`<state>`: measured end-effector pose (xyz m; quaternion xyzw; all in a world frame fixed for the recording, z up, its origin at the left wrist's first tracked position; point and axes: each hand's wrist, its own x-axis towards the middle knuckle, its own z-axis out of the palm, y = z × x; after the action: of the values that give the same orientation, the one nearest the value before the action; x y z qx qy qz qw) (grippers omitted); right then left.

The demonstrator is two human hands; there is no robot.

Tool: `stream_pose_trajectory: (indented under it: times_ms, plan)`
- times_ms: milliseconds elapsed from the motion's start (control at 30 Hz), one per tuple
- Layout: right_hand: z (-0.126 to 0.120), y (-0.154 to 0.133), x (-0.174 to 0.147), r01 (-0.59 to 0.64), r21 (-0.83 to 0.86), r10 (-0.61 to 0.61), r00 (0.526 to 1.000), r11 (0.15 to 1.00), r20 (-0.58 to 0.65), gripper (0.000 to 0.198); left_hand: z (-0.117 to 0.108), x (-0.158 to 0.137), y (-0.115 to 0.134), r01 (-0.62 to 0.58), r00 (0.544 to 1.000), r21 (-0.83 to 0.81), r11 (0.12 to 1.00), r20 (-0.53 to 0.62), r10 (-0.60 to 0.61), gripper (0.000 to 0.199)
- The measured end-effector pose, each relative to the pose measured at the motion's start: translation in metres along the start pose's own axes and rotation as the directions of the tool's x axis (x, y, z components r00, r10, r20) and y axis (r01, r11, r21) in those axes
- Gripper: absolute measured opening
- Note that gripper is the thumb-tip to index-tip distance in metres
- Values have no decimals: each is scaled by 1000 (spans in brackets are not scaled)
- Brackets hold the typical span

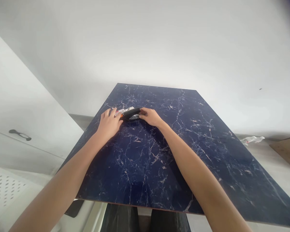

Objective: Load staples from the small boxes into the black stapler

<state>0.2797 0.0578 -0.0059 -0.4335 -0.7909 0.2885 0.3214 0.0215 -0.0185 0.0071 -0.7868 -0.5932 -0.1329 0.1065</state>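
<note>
Visibly, a long black object [131, 112], orange at its left end, with white, unreadable labels [130, 109] behind, is pinched by the right hand [150, 116], while the left hand [110, 123]'s grip cannot be told.

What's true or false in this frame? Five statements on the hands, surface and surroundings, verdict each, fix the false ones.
1. The left hand and right hand are both at a black item on the tabletop. True.
2. The tabletop is plain white. False: dark blue with pale veins.
3. A handle shows at the picture's left. True.
4. The right hand rests at the tabletop's near edge. False: it is by the black item's right end.
5. A brown board lies off the tabletop. True.
</note>
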Motion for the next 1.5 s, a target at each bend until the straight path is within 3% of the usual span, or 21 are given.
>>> stream_pose_trajectory:
  times_ms: [300, 533, 667, 800, 867, 933, 1100, 1300, 1500]
  plan:
    - [-30, -2, -1, 28, -218, -8, 996, 976, 93, 27, -1, 0, -6, 0, 1000, -45, 999, -3, 0, 50]
    - [-28, -14, 1, 63, -349, -14, 990, 935, 139, 24, 11, 6, -14, -54, 999, -184, 981, -14, 52, 49]
    - [-35, -15, 1, -19, -324, 42, 997, 946, 64, 16, 12, 6, -15, -12, 1000, -217, 976, 13, 15, 48]
    - [-54, -12, -1, -157, -272, 141, 987, 949, -75, 29, 11, 4, -22, 37, 999, -267, 963, 45, -26, 51]
    - [-62, -10, 0, -233, -260, 222, 973, 937, -71, 30, 9, 2, -26, 52, 997, -307, 950, 67, -33, 50]
    - [-64, -10, 1, -286, -255, 298, 954, 924, 12, 22, 8, 1, -28, 55, 996, -359, 932, 81, -28, 48]
    - [-36, -21, 4, -314, -206, 351, 920, 927, 177, 14, 6, -2, -26, 63, 997, -444, 894, 67, -37, 43]
    - [3, -38, 5, -311, -97, 324, 927, 946, 187, 18, 6, 0, -25, 57, 998, -441, 896, 31, -48, 39]
    - [10, -42, 4, -306, -60, 312, 935, 950, 169, 36, 1, 3, -22, 95, 995, -457, 884, 42, -85, 36]
